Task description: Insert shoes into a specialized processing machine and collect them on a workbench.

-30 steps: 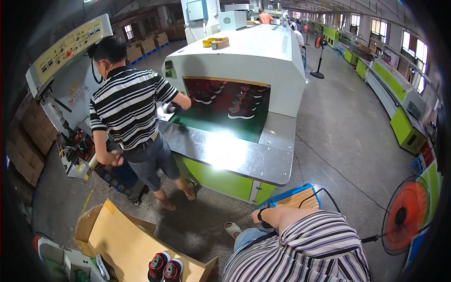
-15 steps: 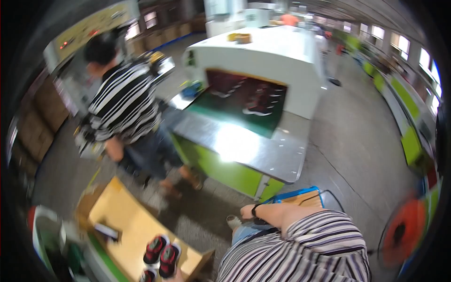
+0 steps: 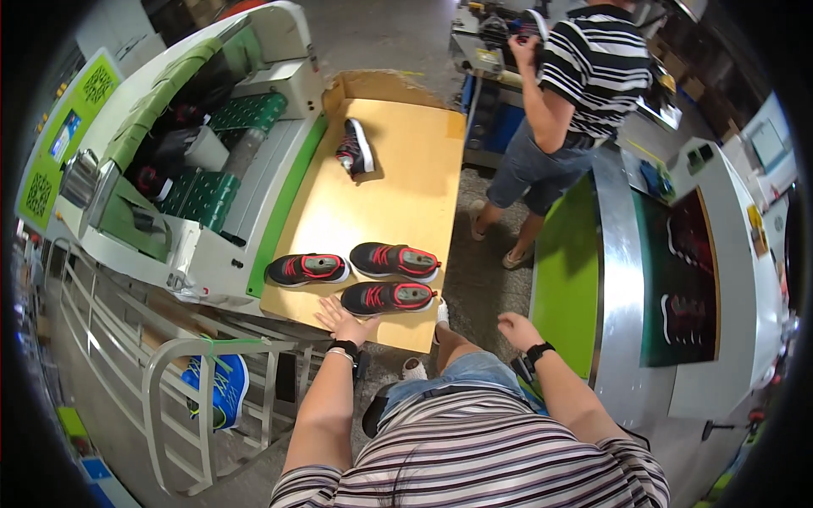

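My left hand is open, fingers spread, at the near edge of a wooden tabletop. It is right beside a black sneaker with red laces and a grey insert in its opening. A similar sneaker sits just beyond, and another sneaker stands to their left. Farther off, a dark sneaker lies tipped with its white sole showing. My right hand is held in the air right of the table, its fingers curled in, with nothing visible in it.
A white and green machine with green belts adjoins the table's left. Metal rails hold a blue shoe. Ahead right, a co-worker in stripes holds a shoe. A conveyor carrying sneakers runs along the right.
My view has swung left toward the table. My left hand, earlier by a shoe at the lower edge, now shows spread. The co-worker now has a shoe raised.
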{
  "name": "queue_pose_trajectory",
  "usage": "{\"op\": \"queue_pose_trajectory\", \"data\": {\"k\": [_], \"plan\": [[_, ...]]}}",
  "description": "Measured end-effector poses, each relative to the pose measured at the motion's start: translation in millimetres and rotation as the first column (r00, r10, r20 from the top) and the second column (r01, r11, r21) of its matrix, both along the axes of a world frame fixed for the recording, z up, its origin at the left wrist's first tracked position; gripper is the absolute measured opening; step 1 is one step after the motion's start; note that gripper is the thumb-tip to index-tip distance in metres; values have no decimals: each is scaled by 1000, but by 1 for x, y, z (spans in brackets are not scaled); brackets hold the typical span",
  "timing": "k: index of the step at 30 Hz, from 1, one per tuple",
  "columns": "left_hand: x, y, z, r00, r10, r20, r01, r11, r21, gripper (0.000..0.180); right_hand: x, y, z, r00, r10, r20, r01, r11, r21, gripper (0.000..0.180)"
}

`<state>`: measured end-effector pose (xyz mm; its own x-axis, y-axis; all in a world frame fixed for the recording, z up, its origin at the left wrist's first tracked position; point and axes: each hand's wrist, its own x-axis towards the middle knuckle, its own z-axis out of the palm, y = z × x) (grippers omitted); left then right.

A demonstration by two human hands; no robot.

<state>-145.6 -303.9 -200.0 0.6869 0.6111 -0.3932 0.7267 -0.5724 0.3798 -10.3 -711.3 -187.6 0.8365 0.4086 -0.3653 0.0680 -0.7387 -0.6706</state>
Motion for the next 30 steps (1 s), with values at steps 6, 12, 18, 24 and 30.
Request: {"op": "queue_pose_trajectory", "data": {"k": [6, 12, 18, 24, 30], "plan": [[-4, -1, -6, 999, 50, -12, -50, 999, 16, 143, 102, 163, 65, 885, 266, 382, -336, 933, 129, 24], [-15, 4, -13, 979, -56, -196, 78, 991, 109, 144, 173, 350, 92, 584, 545, 602, -743, 658, 124, 31], [3, -7, 26, 945, 123, -302, -143, 989, -45, 149, 184, 490, 71, 289, 554, 781, -781, 608, -142, 42], [-2, -9, 4, 941, 123, -315, -128, 992, 3, 151, 270, 491, 41, 509, 623, 594, -561, 763, -319, 101], [-14, -3, -12, 943, 76, -324, -69, 997, 34, 150, 323, 453, 39, 928, 11, 372, -121, 955, 272, 91]]}}
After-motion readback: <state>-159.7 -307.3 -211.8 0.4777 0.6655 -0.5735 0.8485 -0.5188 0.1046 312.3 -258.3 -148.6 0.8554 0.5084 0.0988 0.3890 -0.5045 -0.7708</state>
